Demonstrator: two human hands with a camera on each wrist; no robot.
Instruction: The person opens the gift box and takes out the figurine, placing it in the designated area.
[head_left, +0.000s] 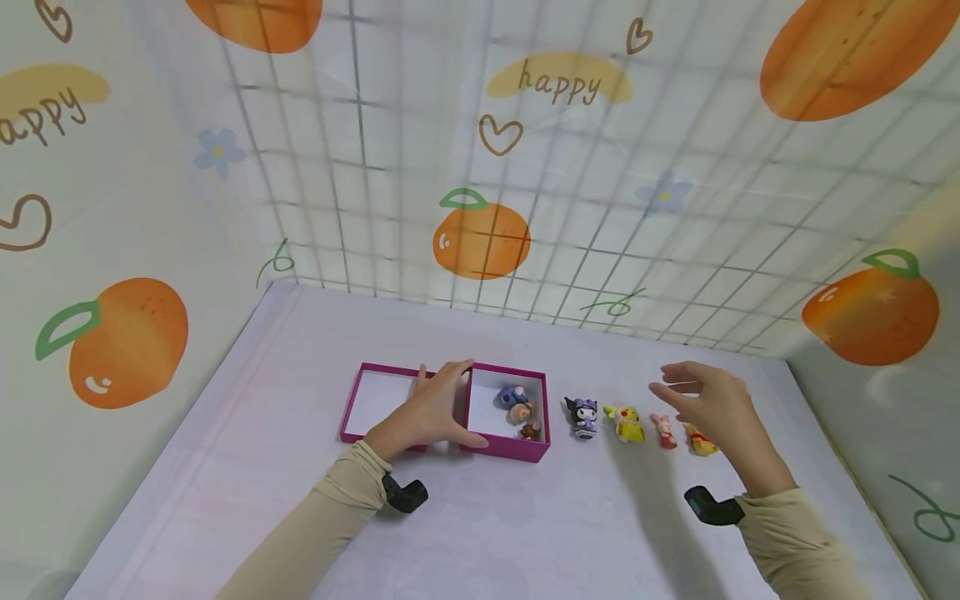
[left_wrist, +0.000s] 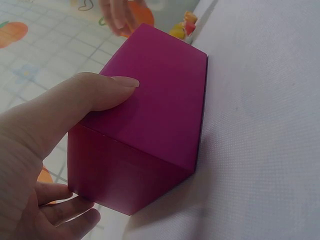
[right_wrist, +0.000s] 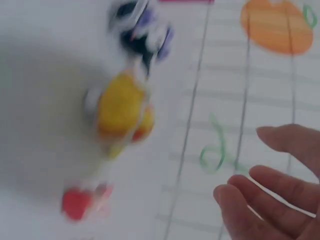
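My left hand (head_left: pixel 429 407) holds a magenta box (head_left: pixel 510 448) by its left end, thumb on the near wall and fingers toward the far side. Inside the open-topped box lie small figurines: a blue one (head_left: pixel 512 396), a beige one (head_left: pixel 519 413) and a brown one (head_left: pixel 529 432). My right hand (head_left: pixel 712 408) hovers with nothing in it, fingers loosely bent, over the right part of a row of figurines. That row has a black-and-purple figurine (head_left: pixel 582 417), a yellow figurine (head_left: pixel 628 423), a pink figurine (head_left: pixel 663 432) and a yellow-and-red bear figurine (head_left: pixel 701 440).
A shallow white tray or lid with a magenta rim (head_left: pixel 390 367) lies left of the box, partly behind my left hand. A white cloth covers the table (head_left: pixel 480 533). Behind stands a wire grid with an orange-print curtain (head_left: pixel 405 167).
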